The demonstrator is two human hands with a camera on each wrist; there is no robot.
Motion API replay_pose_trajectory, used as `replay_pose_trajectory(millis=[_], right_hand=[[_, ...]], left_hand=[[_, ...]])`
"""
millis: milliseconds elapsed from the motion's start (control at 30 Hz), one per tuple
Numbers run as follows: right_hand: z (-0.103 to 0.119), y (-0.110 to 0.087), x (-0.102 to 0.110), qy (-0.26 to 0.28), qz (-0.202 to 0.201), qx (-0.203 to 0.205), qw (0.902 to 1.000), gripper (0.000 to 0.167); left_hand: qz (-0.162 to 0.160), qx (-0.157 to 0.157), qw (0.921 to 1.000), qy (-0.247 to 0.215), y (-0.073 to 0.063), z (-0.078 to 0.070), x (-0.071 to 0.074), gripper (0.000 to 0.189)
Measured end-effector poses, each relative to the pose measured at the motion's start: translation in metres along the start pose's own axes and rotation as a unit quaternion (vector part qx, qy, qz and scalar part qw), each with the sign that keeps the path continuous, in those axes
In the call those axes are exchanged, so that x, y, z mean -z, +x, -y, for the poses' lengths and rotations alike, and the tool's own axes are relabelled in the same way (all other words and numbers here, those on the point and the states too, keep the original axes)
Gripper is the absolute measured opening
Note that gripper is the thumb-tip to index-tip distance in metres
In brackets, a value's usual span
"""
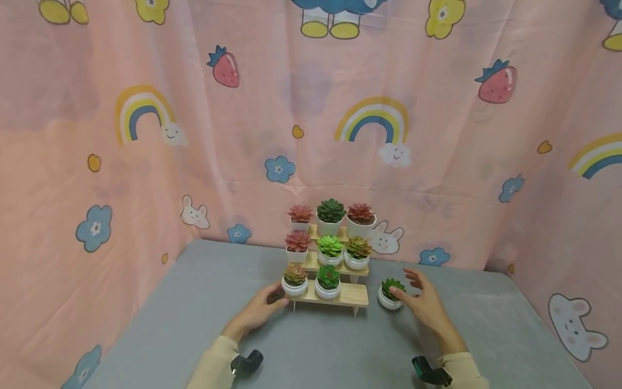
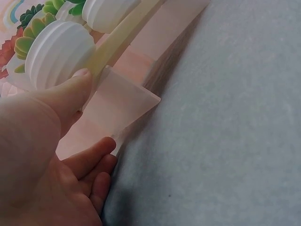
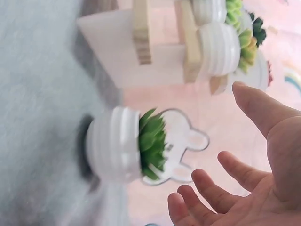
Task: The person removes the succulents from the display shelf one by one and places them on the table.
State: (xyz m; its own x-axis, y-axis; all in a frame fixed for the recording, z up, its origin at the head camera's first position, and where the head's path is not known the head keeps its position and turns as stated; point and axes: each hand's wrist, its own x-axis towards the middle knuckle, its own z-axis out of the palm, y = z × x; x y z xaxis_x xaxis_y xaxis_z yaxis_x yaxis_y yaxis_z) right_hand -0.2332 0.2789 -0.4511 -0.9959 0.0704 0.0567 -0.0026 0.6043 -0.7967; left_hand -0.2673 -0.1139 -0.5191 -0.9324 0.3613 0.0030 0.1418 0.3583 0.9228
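Note:
A three-tier wooden stand (image 1: 353, 294) with white legs bears small potted succulents. On its bottom tier, a brownish succulent (image 1: 295, 274) stands at the left end and a green one (image 1: 328, 276) beside it. My left hand (image 1: 257, 310) is at that left end; its thumb tip rests at the pot's base and shelf edge (image 2: 101, 66), the other fingers loosely bent beside the white leg (image 2: 120, 101). A separate green succulent in a ribbed white pot (image 3: 115, 143) stands on the table right of the stand. My right hand (image 1: 427, 305) is beside it, fingers spread and holding nothing.
The grey table (image 1: 194, 292) ends against a pink curtain (image 1: 272, 108) printed with rainbows and rabbits. The upper tiers hold red, green and yellowish succulents, among them a dark green one (image 1: 331, 209) at the top. Dark wrist devices (image 1: 248, 362) sit at both sleeves.

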Motion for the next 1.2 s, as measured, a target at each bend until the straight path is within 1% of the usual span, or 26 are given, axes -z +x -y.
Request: replay_pose_trajectory(millis=[233, 400, 667, 867, 1000, 1133, 1200], right_hand=[[0.018, -0.007, -0.003, -0.004, -0.023, 0.056, 0.9982, 0.066], [0.029, -0.010, -0.012, 0.000, -0.025, 0.074, 0.9969, 0.059], [0.036, -0.013, -0.029, 0.011, -0.002, 0.092, 0.9957, 0.055], [0.039, -0.013, -0.047, 0.018, 0.027, 0.086, 0.9957, 0.052], [0.042, -0.012, -0.059, 0.044, 0.048, 0.100, 0.9929, 0.050], [0.048, -0.009, -0.072, 0.066, 0.054, 0.121, 0.9890, 0.050], [0.050, -0.008, -0.078, 0.076, 0.057, 0.124, 0.9877, 0.050]], left_hand=[[0.002, -0.011, 0.9999, 0.006, -0.001, -0.005, 0.000, 0.065], [0.004, -0.015, 0.9998, 0.008, -0.001, -0.006, 0.001, 0.065], [0.003, -0.012, 0.9999, 0.004, 0.000, -0.003, 0.000, 0.066], [0.002, -0.006, 1.0000, 0.005, 0.001, -0.003, -0.002, 0.065], [0.005, -0.009, 0.9999, 0.005, 0.000, -0.003, -0.002, 0.065], [0.001, -0.009, 1.0000, 0.001, 0.000, -0.003, -0.001, 0.065], [0.000, -0.008, 1.0000, 0.002, 0.000, -0.002, -0.001, 0.065]])
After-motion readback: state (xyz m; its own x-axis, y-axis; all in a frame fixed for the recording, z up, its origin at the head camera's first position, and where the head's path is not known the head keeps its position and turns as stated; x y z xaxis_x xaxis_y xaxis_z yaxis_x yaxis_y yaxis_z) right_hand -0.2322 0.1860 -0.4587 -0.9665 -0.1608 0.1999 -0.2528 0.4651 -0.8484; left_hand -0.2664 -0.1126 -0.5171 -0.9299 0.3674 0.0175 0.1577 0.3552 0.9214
